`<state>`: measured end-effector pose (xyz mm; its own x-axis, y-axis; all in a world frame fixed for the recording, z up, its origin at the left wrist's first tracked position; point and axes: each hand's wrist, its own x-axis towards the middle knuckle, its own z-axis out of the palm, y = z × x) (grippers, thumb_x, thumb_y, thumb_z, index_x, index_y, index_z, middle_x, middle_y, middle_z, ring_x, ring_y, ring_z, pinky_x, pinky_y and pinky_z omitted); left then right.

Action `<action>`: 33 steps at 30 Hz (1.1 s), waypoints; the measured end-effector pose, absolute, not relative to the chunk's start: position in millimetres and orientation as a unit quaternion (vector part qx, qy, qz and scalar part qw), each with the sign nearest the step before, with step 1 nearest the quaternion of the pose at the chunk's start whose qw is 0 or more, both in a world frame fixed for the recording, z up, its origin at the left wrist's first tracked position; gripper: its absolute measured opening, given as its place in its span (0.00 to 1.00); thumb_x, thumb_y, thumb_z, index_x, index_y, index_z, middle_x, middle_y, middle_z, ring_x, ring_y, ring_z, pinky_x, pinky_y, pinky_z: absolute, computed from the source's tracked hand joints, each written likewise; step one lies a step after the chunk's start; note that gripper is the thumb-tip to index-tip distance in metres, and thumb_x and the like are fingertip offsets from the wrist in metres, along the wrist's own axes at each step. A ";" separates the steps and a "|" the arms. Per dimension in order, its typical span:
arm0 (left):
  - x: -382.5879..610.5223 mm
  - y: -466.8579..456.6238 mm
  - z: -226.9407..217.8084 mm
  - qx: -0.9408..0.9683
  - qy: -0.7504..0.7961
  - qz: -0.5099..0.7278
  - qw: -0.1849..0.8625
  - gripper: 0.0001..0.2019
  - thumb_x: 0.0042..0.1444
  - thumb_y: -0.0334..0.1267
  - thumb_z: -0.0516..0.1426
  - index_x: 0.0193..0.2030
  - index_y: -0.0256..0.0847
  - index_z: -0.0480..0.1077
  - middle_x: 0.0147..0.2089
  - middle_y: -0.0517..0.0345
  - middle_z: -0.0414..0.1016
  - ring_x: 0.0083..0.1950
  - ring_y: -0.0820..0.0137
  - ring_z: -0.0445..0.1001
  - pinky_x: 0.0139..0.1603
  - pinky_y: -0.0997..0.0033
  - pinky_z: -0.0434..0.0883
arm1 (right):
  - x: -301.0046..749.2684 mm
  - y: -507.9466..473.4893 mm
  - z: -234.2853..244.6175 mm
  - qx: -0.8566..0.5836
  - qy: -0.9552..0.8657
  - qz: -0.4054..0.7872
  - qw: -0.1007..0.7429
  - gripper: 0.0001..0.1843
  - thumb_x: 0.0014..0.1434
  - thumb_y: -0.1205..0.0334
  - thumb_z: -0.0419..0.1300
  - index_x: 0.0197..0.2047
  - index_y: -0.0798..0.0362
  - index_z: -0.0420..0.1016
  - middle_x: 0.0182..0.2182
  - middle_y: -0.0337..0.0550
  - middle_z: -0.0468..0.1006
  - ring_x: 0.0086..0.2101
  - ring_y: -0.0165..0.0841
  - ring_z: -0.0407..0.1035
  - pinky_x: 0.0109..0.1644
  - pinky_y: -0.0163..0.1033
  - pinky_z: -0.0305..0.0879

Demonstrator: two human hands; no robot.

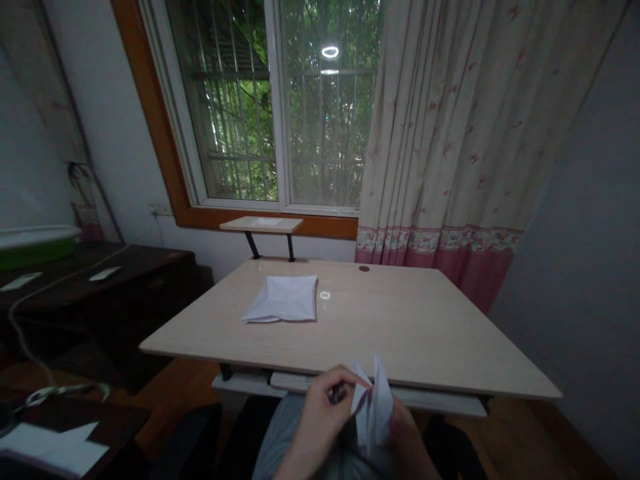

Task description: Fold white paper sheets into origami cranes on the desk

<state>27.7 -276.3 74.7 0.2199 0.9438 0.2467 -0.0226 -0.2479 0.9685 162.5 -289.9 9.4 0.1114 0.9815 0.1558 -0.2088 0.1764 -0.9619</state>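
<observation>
From here I see a folded white paper held upright just off the near edge of the pale desk. The left hand pinches it; the right hand sits behind it, its grip too dim to tell. Another folded sheet lies farther out on the desk, left of centre.

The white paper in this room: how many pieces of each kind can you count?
Folded paper: 2, the folded square on the desk and the folded piece between the left hand and right hand
Paper slips: 2, the slip and slip on the dark cabinet
Flat sheet: 1, the white sheet
Total: 5
</observation>
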 end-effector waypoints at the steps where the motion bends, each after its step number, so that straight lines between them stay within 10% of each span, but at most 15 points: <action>1: 26.7 -275.5 75.1 0.587 0.367 0.496 0.524 0.10 0.45 0.41 0.63 0.24 0.36 0.74 0.22 0.60 0.66 0.25 0.73 0.60 0.28 0.76 0.55 | 162.1 -292.9 8.9 -0.416 -0.458 0.496 0.609 0.26 0.45 0.37 0.65 0.35 0.52 0.81 0.25 0.46 0.76 0.32 0.44 0.73 0.39 0.45 0.71; 8: 17.3 -275.3 73.9 0.512 0.297 0.453 0.666 0.19 0.40 0.48 0.68 0.21 0.35 0.68 0.25 0.59 0.67 0.28 0.72 0.64 0.32 0.75 0.60 | 160.1 -299.0 4.8 -0.324 -0.452 0.562 0.612 0.39 0.43 0.38 0.68 0.55 0.48 0.71 0.41 0.49 0.78 0.41 0.43 0.73 0.47 0.43 0.68; 14: 38.2 -269.6 40.9 0.495 0.459 0.589 0.445 0.20 0.46 0.49 0.66 0.41 0.40 0.70 0.30 0.62 0.69 0.24 0.74 0.64 0.27 0.76 0.65 | 167.1 -289.7 -9.8 -0.349 -0.488 0.585 0.546 0.55 0.49 0.41 0.66 0.70 0.50 0.41 0.37 0.47 0.80 0.24 0.33 0.71 0.31 0.38 0.68; 21: 42.1 -273.9 19.3 0.625 0.412 0.578 0.325 0.18 0.62 0.51 0.53 0.35 0.41 0.77 0.41 0.49 0.75 0.46 0.62 0.74 0.48 0.67 0.72 | 168.3 -287.5 -7.1 -0.489 -0.427 0.472 0.597 0.31 0.42 0.43 0.70 0.45 0.54 0.73 0.33 0.47 0.81 0.33 0.41 0.75 0.38 0.38 0.69; 26: 38.6 -271.9 -4.7 0.606 0.411 0.544 0.409 0.21 0.54 0.53 0.61 0.50 0.42 0.75 0.44 0.50 0.80 0.43 0.63 0.79 0.46 0.69 0.75 | 172.1 -286.2 4.4 -0.510 -0.409 0.502 0.566 0.26 0.42 0.41 0.69 0.35 0.56 0.78 0.26 0.46 0.80 0.29 0.41 0.74 0.32 0.39 0.69; 33: 33.5 -279.6 0.1 0.629 0.407 0.561 0.351 0.08 0.56 0.43 0.60 0.38 0.43 0.78 0.44 0.50 0.81 0.47 0.60 0.79 0.50 0.64 0.75 | 169.0 -292.3 11.6 -0.457 -0.414 0.505 0.604 0.24 0.44 0.44 0.69 0.38 0.53 0.78 0.29 0.45 0.79 0.28 0.37 0.72 0.26 0.35 0.67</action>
